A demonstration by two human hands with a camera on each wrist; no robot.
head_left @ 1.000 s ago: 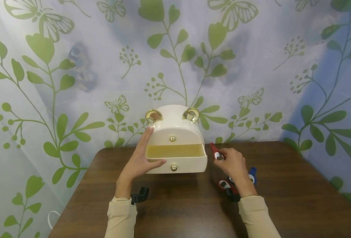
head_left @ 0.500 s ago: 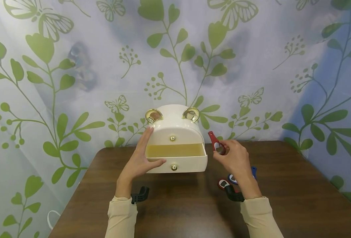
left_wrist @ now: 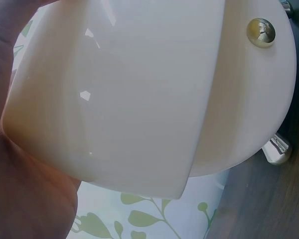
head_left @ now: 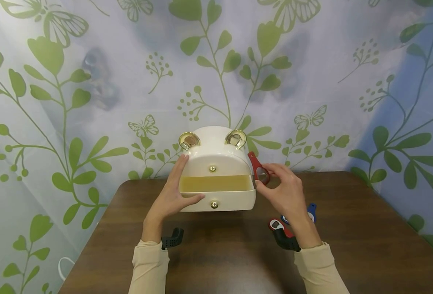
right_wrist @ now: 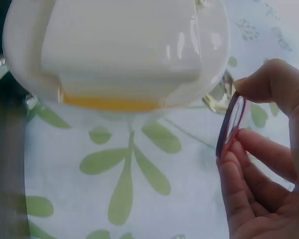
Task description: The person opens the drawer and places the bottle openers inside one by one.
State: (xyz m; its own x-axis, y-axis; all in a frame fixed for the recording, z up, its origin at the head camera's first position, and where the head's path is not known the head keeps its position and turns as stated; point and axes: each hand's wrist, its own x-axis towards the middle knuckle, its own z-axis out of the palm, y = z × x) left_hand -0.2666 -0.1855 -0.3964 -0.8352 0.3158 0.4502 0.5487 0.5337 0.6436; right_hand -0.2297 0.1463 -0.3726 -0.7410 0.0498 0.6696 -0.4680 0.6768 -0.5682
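Note:
A cream-white box with a rounded top (head_left: 216, 136) and gold ears stands against the curtain, its lower drawer (head_left: 234, 200) pulled out. The yellowish inside of the drawer shows. My left hand (head_left: 168, 194) lies along the box's left side with fingers straight, its thumb stretched across the drawer front. My right hand (head_left: 284, 190) pinches a red bottle opener (head_left: 254, 161) by its round end, beside the drawer's right corner. Its handle points up and away. In the right wrist view the bottle opener (right_wrist: 228, 124) appears edge-on between thumb and fingertips.
Another red bottle opener (head_left: 275, 223) and a blue one (head_left: 312, 209) lie on the brown table (head_left: 216, 261), partly hidden by my right wrist and its black camera mount (head_left: 286, 241). A leaf-patterned curtain (head_left: 128, 81) hangs directly behind the table.
My right hand has raised the red bottle opener from beside the box and carried it leftward to the drawer's right corner. My left hand has stayed at the box.

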